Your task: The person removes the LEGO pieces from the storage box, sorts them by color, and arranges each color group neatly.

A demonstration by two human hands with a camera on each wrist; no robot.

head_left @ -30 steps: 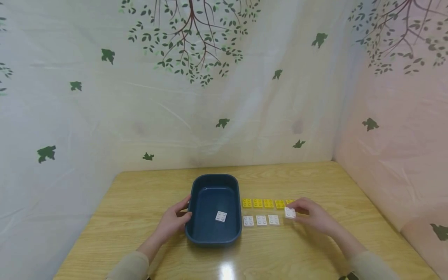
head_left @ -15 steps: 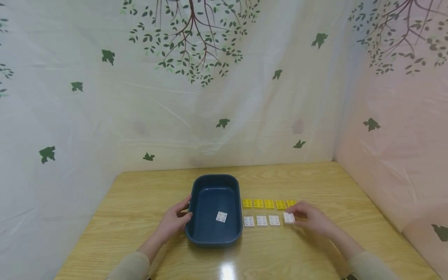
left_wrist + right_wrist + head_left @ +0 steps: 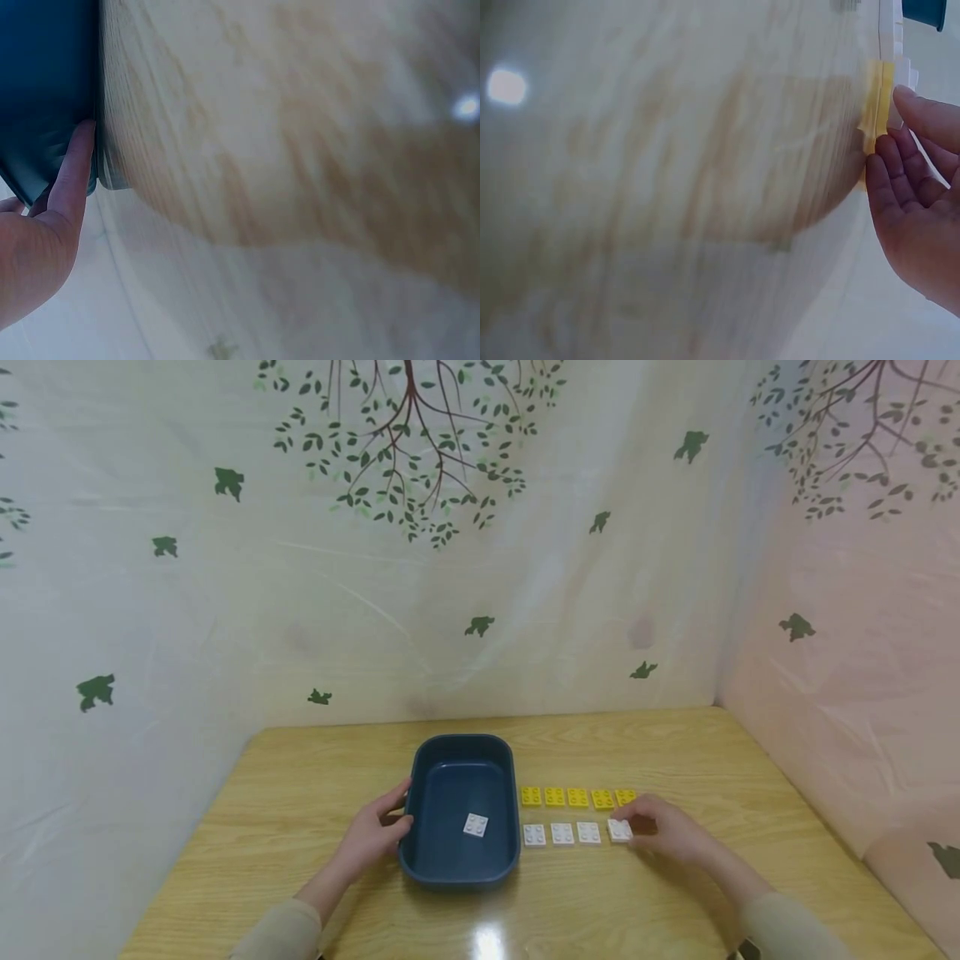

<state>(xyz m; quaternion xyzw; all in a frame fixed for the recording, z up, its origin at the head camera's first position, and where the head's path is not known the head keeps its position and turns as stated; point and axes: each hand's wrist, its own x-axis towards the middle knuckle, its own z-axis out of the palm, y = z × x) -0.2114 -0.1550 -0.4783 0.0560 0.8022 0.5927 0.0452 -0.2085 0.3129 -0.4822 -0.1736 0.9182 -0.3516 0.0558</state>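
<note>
At the left side of a dark blue tray (image 3: 459, 868), my left hand (image 3: 372, 828) holds the wall, thumb and fingers apart along it. The left wrist view shows one finger (image 3: 75, 165) lying against the tray. A white toy brick (image 3: 476, 825) with studs lies inside the tray. My right hand (image 3: 671, 828) pinches another white toy brick (image 3: 618, 831) at the right end of a row of white bricks (image 3: 562, 833). In the right wrist view its thumb (image 3: 926, 116) presses that brick's side; its underside is hard to make out.
Behind the white row runs a row of several yellow bricks (image 3: 577, 797), the rightmost partly behind my right fingers. Both rows lie right of the tray on a wooden table (image 3: 337, 760). A pale curtain (image 3: 360, 610) with printed leaves hangs along the back and sides.
My right hand has lowered the white brick toward the table, bringing it level with the white row and uncovering more of the last yellow brick. The left hand and tray stay put.
</note>
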